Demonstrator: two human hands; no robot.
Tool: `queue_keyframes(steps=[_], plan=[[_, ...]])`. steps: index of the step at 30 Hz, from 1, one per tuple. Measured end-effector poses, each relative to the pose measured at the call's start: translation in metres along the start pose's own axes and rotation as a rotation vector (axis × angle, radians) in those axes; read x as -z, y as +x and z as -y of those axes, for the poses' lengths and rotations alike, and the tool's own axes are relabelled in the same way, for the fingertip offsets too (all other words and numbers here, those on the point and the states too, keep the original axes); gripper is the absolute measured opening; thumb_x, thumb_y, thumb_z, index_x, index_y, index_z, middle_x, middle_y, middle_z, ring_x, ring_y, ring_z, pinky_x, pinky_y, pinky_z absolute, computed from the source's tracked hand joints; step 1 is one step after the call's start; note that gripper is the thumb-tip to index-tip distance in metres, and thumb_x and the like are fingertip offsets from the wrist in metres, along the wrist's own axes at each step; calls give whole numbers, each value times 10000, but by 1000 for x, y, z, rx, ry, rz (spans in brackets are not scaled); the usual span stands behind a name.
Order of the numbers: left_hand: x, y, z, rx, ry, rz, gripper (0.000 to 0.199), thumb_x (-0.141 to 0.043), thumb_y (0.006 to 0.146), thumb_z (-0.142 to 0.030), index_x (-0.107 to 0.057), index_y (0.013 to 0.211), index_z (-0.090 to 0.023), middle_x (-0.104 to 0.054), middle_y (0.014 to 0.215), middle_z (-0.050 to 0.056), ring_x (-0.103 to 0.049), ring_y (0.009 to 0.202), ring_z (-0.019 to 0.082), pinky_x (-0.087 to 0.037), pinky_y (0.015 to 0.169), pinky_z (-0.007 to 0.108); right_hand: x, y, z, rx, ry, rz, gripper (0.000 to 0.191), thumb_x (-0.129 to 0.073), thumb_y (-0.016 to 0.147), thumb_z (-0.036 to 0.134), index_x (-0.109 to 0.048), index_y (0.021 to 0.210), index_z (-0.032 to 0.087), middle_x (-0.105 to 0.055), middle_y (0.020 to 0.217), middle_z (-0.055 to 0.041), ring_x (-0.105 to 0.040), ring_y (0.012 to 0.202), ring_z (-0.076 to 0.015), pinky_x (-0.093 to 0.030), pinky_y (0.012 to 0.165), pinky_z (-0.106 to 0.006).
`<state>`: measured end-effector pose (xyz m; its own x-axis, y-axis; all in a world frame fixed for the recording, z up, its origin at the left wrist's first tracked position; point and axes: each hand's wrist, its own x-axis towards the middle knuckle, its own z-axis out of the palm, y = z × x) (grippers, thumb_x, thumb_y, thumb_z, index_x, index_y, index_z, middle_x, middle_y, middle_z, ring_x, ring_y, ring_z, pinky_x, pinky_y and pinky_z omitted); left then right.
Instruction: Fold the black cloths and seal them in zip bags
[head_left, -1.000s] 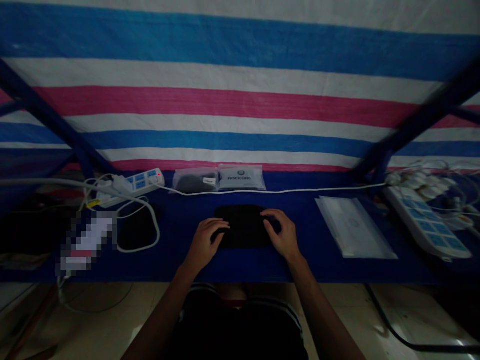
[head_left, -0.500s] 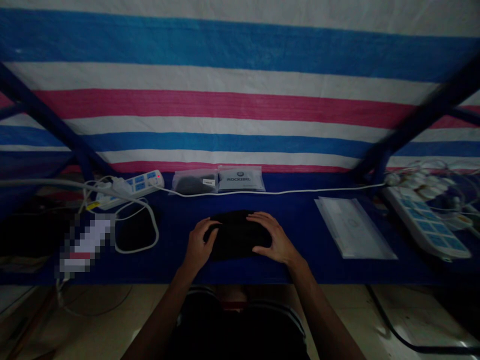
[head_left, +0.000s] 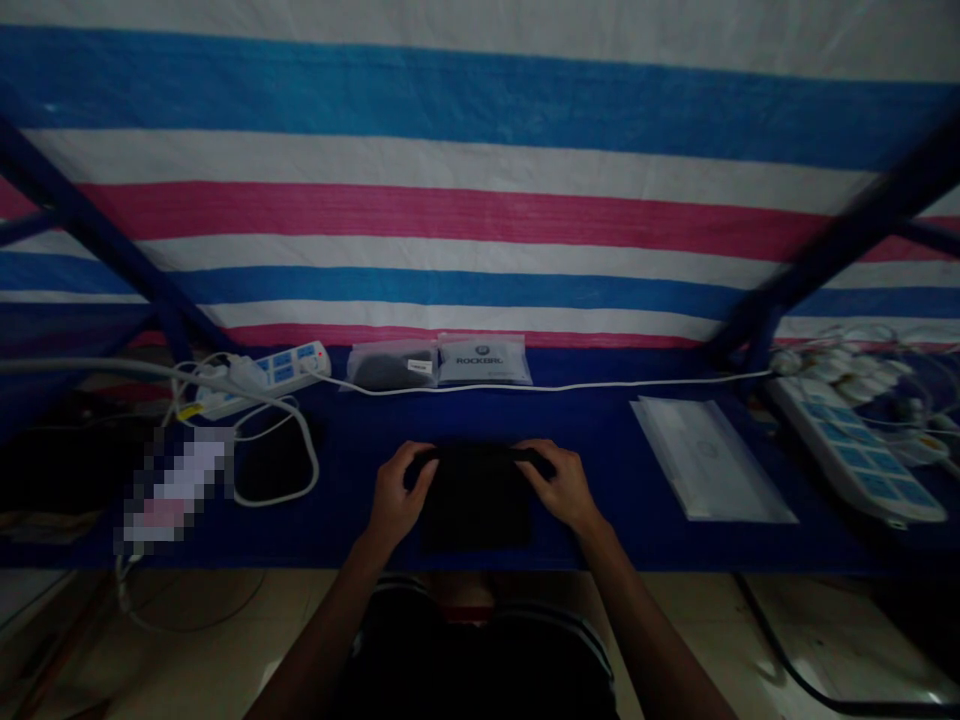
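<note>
Held item: the black fabric piece lay flat at the middle of the surface, directly in front of the person's torso. Its weave and any seams were too dark to make out.
Long axis: the piece looked about as deep as it was wide, so no clear long axis showed. A darker band along its far edge ran side to side, reaching out past the panel below it at both ends.
Left side: the left hand was curled closed over the band's left end, with the fingers wrapped over the far edge, gripping it.
Right side: the right hand was curled the same way over the band's right end, gripping it. Neither hand was clearly nearer the piece.
Beyond the hands: a clear bag of dark contents and a labelled bag lay side by side, with a white cable running just in front of them.
Flanks: a power strip and a black pad were on the left, a clear plastic sleeve on the right.
</note>
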<state>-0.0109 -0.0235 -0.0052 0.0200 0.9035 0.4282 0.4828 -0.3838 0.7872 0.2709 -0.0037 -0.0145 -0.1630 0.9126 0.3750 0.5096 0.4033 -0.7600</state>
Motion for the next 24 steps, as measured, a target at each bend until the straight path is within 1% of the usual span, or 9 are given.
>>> queue_keyframes(steps=[4, 8, 10, 12, 14, 17, 20, 22, 24], plan=[[-2, 0, 1, -33, -22, 78, 243, -694, 918, -349, -665, 1111, -203, -725, 1069, 71, -709, 993, 231, -573, 890, 348, 2, 0, 0, -70, -3, -69, 233, -595, 975, 421, -735, 956, 235, -783, 846, -46, -754, 777, -249, -591, 708, -347], [-7, 1, 6, 21, -19, 141, 181, -659, 960, -359, -681, 1046, -202, -761, 1028, 68, -728, 949, 233, -569, 861, 345, 0, 1, -1, -133, 39, -97, 311, -611, 975, 498, -699, 854, 226, -746, 766, -36, -719, 688, -232, -562, 617, -317], [-8, 3, 6, 68, -14, 149, 186, -631, 981, -378, -684, 991, -201, -768, 962, 54, -732, 891, 226, -565, 816, 333, -2, 1, -2, -151, 84, -76, 319, -622, 970, 516, -699, 864, 226, -757, 804, -42, -724, 714, -236, -578, 644, -327], [-8, 5, 6, 111, -10, 147, 208, -620, 987, -398, -676, 952, -201, -762, 910, 39, -727, 847, 220, -559, 778, 320, -3, 3, -3, -174, 138, -60, 312, -628, 965, 524, -710, 931, 224, -775, 875, -53, -742, 781, -248, -598, 703, -341], [-7, 6, 5, 142, -26, 155, 211, -612, 992, -404, -673, 961, -204, -764, 921, 36, -732, 869, 222, -560, 785, 318, -4, 4, -3, -213, 172, -48, 321, -636, 958, 528, -711, 999, 219, -776, 873, -56, -749, 799, -254, -601, 718, -344], [-8, 6, 6, 164, -100, 139, 223, -621, 988, -383, -649, 1135, -218, -774, 1063, 56, -743, 1001, 237, -575, 878, 346, -3, 5, -1, -255, 185, -52, 352, -640, 951, 523, -698, 1098, 209, -747, 767, -34, -736, 721, -241, -583, 664, -328], [-10, 6, 9, 142, -93, 59, 425, -638, 978, -335, -530, 1379, -241, -723, 1253, 92, -715, 1105, 235, -572, 957, 389, -2, 5, 1, -248, 134, -96, 394, -636, 953, 499, -670, 1218, 208, -703, 693, -1, -690, 628, -211, -559, 623, -318], [-10, 6, 10, 76, -23, 25, 502, -628, 983, -304, -471, 1458, -259, -651, 1378, 114, -673, 1176, 239, -564, 986, 416, -1, 6, 2, -237, 115, -111, 441, -629, 963, 475, -632, 1322, 219, -721, 736, -3, -707, 667, -213, -576, 666, -329], [-10, 6, 8, -16, 59, 36, 482, -601, 998, -277, -481, 1465, -272, -585, 1462, 118, -602, 1288, 256, -527, 1062, 457, 0, 7, 2, -227, 132, -108, 493, -625, 971, 450, -578, 1412, 236, -780, 888, -34, -763, 836, -240, -606, 794, -366]])
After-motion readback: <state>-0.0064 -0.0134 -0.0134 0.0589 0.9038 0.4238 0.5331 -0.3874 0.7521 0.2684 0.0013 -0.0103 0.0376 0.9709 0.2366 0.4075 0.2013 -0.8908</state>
